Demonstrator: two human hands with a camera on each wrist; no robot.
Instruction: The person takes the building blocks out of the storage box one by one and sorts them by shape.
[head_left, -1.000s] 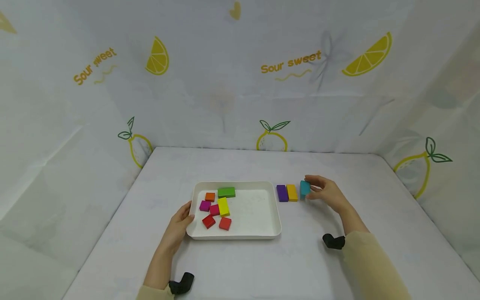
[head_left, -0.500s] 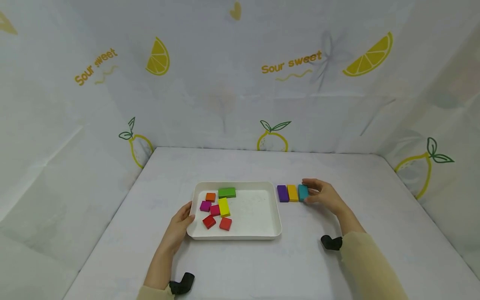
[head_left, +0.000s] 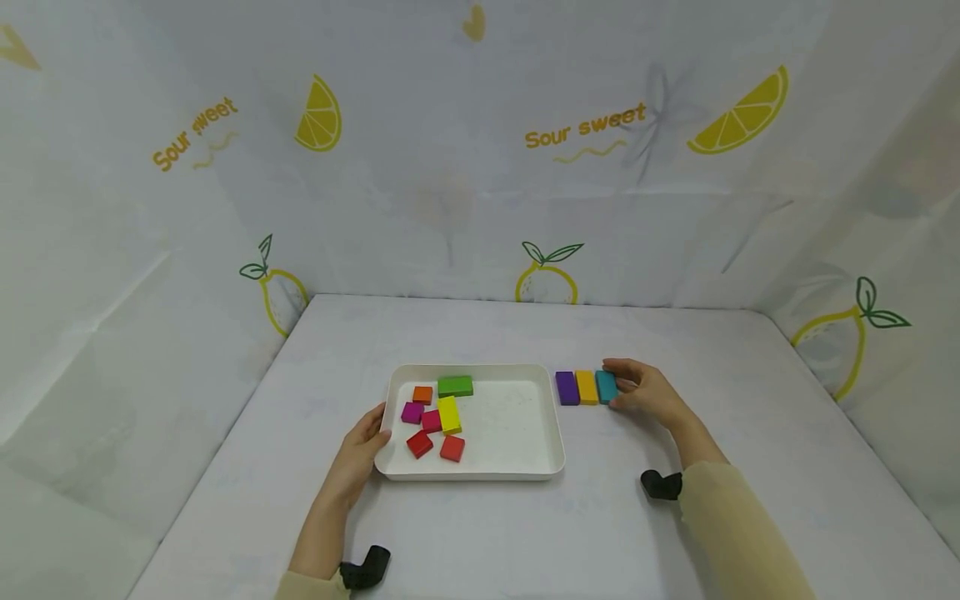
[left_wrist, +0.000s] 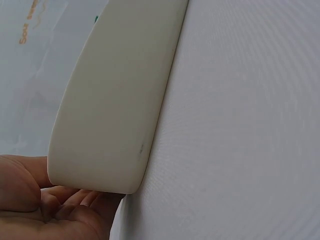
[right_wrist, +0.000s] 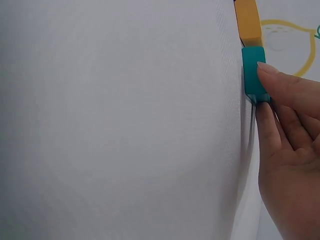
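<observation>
A white tray (head_left: 547,433) sits mid-table holding several colored blocks: green (head_left: 455,386), orange (head_left: 422,395), magenta (head_left: 411,412), pink (head_left: 431,421), yellow (head_left: 449,414) and two red (head_left: 419,444). My left hand (head_left: 365,440) holds the tray's left rim (left_wrist: 107,115). To the right of the tray, a purple block (head_left: 567,388), an orange-yellow block (head_left: 587,387) and a teal block (head_left: 606,387) lie side by side. My right hand (head_left: 643,390) pinches the teal block (right_wrist: 254,75), which rests on the table against the orange-yellow block (right_wrist: 248,21).
White cloth walls printed with lemons and "Sour sweet" enclose the white table (head_left: 480,533) on three sides. Black wrist-camera mounts (head_left: 663,484) show near both forearms.
My right hand lowered the teal block from above the table and slid it left against the orange-yellow block. The left hand stayed on the tray.
</observation>
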